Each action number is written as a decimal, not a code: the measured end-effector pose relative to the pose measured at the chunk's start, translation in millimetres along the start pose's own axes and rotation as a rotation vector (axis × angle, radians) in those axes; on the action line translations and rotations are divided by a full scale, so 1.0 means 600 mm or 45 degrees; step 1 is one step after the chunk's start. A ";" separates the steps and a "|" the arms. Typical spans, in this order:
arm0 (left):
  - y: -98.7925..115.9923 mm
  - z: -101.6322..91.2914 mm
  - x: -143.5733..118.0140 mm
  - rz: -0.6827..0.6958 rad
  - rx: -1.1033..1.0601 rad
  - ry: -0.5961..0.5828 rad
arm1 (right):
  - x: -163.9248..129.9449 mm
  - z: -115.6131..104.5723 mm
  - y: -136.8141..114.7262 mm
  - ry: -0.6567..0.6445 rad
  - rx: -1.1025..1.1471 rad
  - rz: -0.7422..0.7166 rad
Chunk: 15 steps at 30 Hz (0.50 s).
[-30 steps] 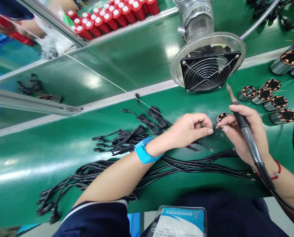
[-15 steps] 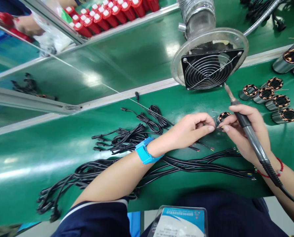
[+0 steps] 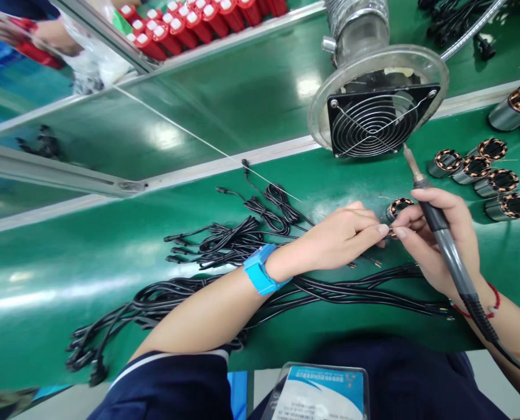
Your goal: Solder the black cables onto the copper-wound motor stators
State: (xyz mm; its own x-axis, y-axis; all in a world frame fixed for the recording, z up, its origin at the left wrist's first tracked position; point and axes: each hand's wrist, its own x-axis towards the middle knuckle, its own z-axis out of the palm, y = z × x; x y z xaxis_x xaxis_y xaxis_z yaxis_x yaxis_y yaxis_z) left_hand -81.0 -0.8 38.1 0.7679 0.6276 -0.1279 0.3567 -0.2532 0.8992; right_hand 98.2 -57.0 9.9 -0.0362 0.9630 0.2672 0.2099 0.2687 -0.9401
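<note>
Centrally, left hand (image 3: 345,236) pinches thin wire end at stator (image 3: 399,207) on green worktop (image 3: 111,262). Right hand (image 3: 435,239) fingers meet same wire, soldering iron (image 3: 439,230) tucked in palm, tip up near fume fan (image 3: 380,119). Black cables (image 3: 225,242) under left forearm. More stators (image 3: 482,172) right.

Hands (image 3: 391,233) pinching wire beside stator (image 3: 399,207)

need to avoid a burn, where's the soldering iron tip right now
In the head view, the soldering iron lies through the right hand, at right; its tip points up and away, just below the fan.
</note>
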 end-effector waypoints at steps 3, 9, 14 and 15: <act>0.004 0.001 0.000 -0.229 -0.407 -0.074 | -0.001 0.001 -0.005 -0.005 -0.062 -0.038; -0.004 -0.001 0.007 -0.350 -0.546 0.151 | 0.000 -0.010 -0.004 -0.027 -0.419 -0.017; -0.023 -0.004 0.015 -0.475 -0.467 0.264 | 0.004 -0.026 0.019 -0.006 -0.840 0.069; -0.025 -0.005 0.015 -0.487 -0.471 0.271 | 0.005 -0.027 0.022 -0.029 -0.838 0.077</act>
State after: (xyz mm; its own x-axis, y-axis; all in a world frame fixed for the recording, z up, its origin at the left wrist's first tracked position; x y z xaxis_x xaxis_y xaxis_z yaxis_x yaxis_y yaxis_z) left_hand -80.7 11.0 24.9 0.4832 0.7682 -0.4201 0.3488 0.2712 0.8971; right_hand 116.5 -50.9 1.5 -0.0247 0.9781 0.2068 0.7654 0.1516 -0.6255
